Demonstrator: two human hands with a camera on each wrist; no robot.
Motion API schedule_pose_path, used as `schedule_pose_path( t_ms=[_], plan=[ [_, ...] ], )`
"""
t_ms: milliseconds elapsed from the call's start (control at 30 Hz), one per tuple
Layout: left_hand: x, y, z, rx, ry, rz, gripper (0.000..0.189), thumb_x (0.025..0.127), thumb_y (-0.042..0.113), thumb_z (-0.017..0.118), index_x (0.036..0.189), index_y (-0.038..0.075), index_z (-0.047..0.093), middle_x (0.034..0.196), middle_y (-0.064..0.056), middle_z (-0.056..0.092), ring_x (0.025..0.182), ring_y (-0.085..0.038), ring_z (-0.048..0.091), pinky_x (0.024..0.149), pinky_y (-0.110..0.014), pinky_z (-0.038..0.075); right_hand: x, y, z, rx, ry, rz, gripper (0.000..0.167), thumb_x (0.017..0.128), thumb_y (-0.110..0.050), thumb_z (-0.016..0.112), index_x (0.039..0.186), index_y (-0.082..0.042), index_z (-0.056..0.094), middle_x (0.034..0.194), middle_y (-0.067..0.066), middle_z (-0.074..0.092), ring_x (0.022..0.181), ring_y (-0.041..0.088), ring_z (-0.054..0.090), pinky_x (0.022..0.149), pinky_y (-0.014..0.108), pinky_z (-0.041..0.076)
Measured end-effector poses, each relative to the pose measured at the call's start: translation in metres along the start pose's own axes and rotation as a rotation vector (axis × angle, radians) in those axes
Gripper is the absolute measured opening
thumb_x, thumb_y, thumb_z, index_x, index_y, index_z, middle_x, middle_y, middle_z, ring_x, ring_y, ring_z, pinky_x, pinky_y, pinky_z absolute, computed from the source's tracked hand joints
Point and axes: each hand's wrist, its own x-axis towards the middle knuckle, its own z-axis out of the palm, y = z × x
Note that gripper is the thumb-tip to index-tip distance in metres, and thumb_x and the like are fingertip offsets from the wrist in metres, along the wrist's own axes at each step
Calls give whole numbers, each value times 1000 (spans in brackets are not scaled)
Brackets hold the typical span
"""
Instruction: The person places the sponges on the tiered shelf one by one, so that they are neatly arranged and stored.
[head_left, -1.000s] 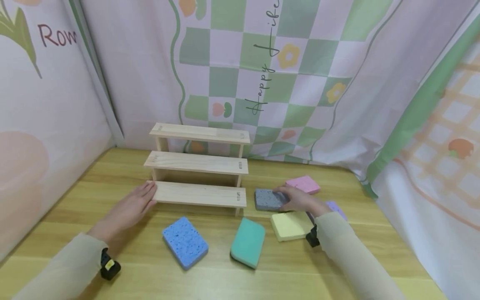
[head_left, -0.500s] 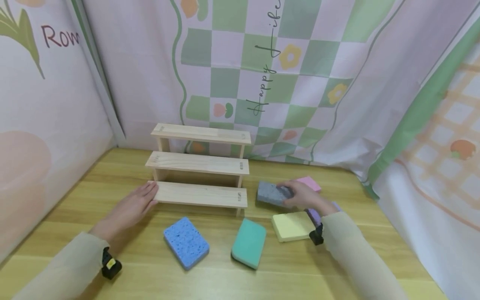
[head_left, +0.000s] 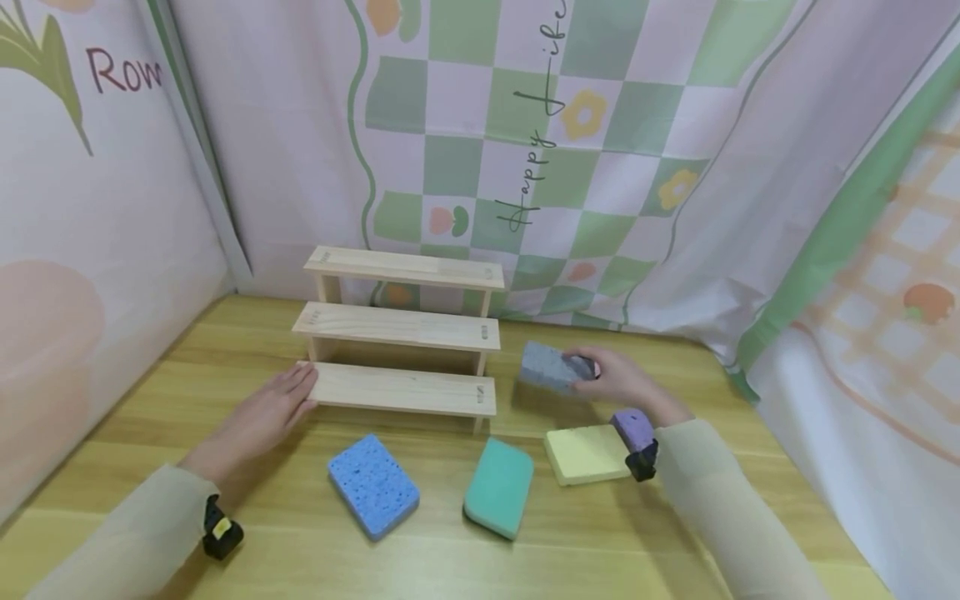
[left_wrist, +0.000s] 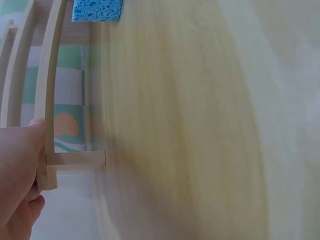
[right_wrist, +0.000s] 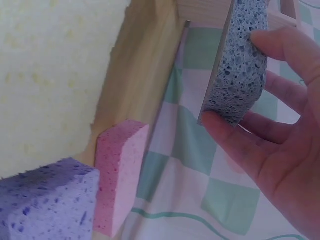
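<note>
A three-step wooden display rack (head_left: 405,389) stands toward the back of the table. My left hand (head_left: 281,404) grips the left end of its lowest board; in the left wrist view the thumb and fingers (left_wrist: 35,207) wrap that end. To the right of the rack, my right hand (head_left: 618,379) holds a grey sponge (head_left: 543,367) by its right end, raised above the table. The right wrist view shows thumb and fingers pinching this speckled sponge (right_wrist: 237,65) along its edges. A pink sponge (right_wrist: 120,175) stays below, mostly hidden behind the hand in the head view.
In front of the rack lie a blue sponge (head_left: 373,485) and a green sponge (head_left: 498,487). Beside them, a yellow sponge (head_left: 585,454) touches or overlaps a purple sponge (head_left: 633,427) near the right wrist. A patterned curtain (head_left: 525,167) hangs behind the rack.
The right hand has lifted the grey sponge off the table and moved it slightly back and right, uncovering more of the purple sponge. The left hand stays at the rack.
</note>
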Motion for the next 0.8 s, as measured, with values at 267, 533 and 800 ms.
schedule_pose_path(
  t_ms=[267,533,800],
  plan=[
    [0,-1,1,-3,11,-5,48,95,15,52,131,-15,39,137,-29,35,127,-43,31,104,-53,26,4,-11,-19,64,16,-3,47,81,-6,67,125,2,51,120,24,50,59,19,51,62,34,51],
    [-2,-1,1,-2,26,3,48,94,13,52,130,-15,38,136,-30,35,126,-43,31,103,-53,27,13,-26,-44,-84,90,-51,44,80,-11,70,120,1,56,118,24,55,85,28,53,72,43,46],
    [-2,0,0,0,19,1,47,94,12,52,130,-15,39,136,-29,36,127,-42,32,104,-52,27,28,-45,-66,-91,67,-82,43,83,-9,66,123,2,53,119,22,53,90,31,52,77,46,44]
  ],
)
